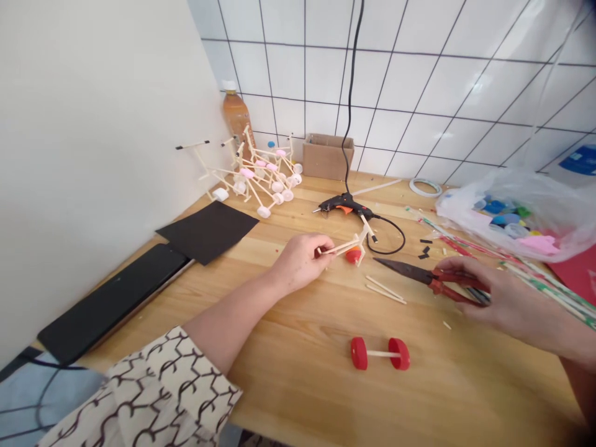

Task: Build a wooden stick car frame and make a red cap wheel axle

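My left hand (308,261) is closed on a small stick frame (347,246), a tricycle-like model of thin wooden sticks with a black-tipped handlebar. An orange-red bottle cap (353,255) shows at the frame's far end. My right hand (488,295) grips the red handles of long-nose pliers (431,278), whose dark jaws point left toward the frame without touching it. Between the hands, a few loose sticks (385,290) lie on the table. Nearer to me rests a pair of red bottle-cap wheels (359,353) joined by a stick.
Behind are a black glue gun (347,203), a cardboard box (328,157), a drink bottle (236,115) and several finished stick models (261,174). Black paper (209,230) and a phone (116,298) lie left. A plastic bag (521,214) of caps and a tape roll (425,187) sit right.
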The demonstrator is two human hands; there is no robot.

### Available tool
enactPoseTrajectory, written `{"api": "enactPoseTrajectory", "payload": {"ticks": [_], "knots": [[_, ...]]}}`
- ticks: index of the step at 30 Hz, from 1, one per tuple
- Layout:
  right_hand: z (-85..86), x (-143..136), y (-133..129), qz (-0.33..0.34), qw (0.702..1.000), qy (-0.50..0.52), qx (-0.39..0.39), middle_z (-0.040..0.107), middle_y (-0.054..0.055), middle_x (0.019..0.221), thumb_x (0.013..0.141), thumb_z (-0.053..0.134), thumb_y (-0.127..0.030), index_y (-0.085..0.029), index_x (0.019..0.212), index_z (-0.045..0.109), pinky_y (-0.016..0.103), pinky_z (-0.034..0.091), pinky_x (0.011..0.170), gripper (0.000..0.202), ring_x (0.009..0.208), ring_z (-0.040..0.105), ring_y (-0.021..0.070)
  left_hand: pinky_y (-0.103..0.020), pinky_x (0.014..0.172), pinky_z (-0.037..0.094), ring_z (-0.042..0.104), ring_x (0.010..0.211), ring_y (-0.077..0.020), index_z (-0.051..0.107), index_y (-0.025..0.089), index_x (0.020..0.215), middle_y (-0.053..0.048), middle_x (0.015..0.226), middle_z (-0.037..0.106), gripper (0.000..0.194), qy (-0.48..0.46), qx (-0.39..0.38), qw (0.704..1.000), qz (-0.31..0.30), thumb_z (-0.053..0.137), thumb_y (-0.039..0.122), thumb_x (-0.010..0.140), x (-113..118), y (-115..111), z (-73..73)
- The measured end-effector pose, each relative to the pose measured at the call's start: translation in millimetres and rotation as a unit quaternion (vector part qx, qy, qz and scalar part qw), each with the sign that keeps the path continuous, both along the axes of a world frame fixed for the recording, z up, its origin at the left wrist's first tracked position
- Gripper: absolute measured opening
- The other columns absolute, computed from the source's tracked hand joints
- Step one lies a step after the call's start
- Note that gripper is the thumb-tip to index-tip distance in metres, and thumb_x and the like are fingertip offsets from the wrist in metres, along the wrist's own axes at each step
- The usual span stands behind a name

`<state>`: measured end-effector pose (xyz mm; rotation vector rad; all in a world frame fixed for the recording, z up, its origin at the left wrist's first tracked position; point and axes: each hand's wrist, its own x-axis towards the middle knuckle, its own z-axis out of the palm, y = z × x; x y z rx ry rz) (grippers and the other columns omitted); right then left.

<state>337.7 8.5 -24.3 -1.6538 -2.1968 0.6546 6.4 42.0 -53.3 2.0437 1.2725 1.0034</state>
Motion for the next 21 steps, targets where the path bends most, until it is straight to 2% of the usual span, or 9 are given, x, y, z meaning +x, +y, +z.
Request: {"api": "enactPoseTrajectory", "payload": {"ticks": [3, 6, 9, 13, 18, 21], "knots": [[3.3, -4, 4, 0.039, 0.999, 0.007, -0.025, 0.067, 0.010, 0.109, 0.069, 0.059, -0.015, -0.032, 0.105, 0.057, 0.037, 0.053, 0.083, 0.040, 0.098, 0.066, 0.0282, -0.019, 0.053, 0.040, 0.052, 0.053, -0.0084, 0.063, 0.016, 0.067, 0.003, 0.061, 0.061, 0.010, -0.011, -0.016, 1.000, -0.002, 0.059, 0.013, 0.076, 0, 1, 1.0], [6.0, -19, 9, 0.078, 0.996, -0.001, -0.039, 0.063, 0.009, 0.116, 0.070, 0.056, -0.013, -0.030, 0.107, 0.056, 0.037, 0.051, 0.090, 0.041, 0.103, 0.063, 0.0262, -0.019, 0.052, 0.039, 0.053, 0.053, -0.0090, 0.064, 0.015, 0.069, 0.003, 0.059, 0.060, 0.009, -0.010, -0.024, 1.000, -0.001, 0.058, 0.014, 0.077, -1, 1, 1.8], [11.0, -36, 15, 0.111, 0.993, -0.029, -0.032, 0.064, 0.010, 0.114, 0.071, 0.057, -0.014, -0.026, 0.109, 0.056, 0.040, 0.051, 0.089, 0.040, 0.103, 0.062, 0.0274, -0.019, 0.051, 0.039, 0.052, 0.052, -0.0091, 0.064, 0.015, 0.071, 0.003, 0.059, 0.060, 0.009, -0.005, -0.026, 1.000, -0.002, 0.058, 0.014, 0.077, -1, 1, 2.6], [15.1, -51, 23, 0.146, 0.988, -0.035, -0.032, 0.064, 0.009, 0.109, 0.072, 0.052, -0.015, -0.023, 0.104, 0.058, 0.036, 0.052, 0.087, 0.034, 0.101, 0.063, 0.0241, -0.019, 0.052, 0.038, 0.050, 0.053, -0.0084, 0.064, 0.015, 0.071, 0.003, 0.061, 0.060, 0.009, -0.009, -0.026, 1.000, -0.010, 0.058, 0.013, 0.077, -1, 1, 3.2], [11.3, -54, 34, 0.159, 0.986, -0.053, -0.018, 0.065, 0.008, 0.111, 0.067, 0.050, -0.009, -0.023, 0.107, 0.057, 0.036, 0.050, 0.089, 0.043, 0.104, 0.061, 0.0240, -0.018, 0.053, 0.037, 0.048, 0.053, -0.0076, 0.063, 0.015, 0.067, 0.004, 0.061, 0.058, 0.010, -0.012, -0.019, 1.000, -0.013, 0.058, 0.012, 0.076, -1, 2, 3.3], [8.0, -53, 39, 0.165, 0.985, -0.039, -0.036, 0.064, 0.009, 0.113, 0.067, 0.050, -0.009, -0.022, 0.106, 0.057, 0.036, 0.050, 0.091, 0.042, 0.105, 0.061, 0.0233, -0.018, 0.054, 0.037, 0.048, 0.054, -0.0073, 0.062, 0.014, 0.067, 0.004, 0.061, 0.057, 0.011, -0.008, -0.020, 1.000, -0.013, 0.058, 0.010, 0.076, 0, 2, 3.6]]}}
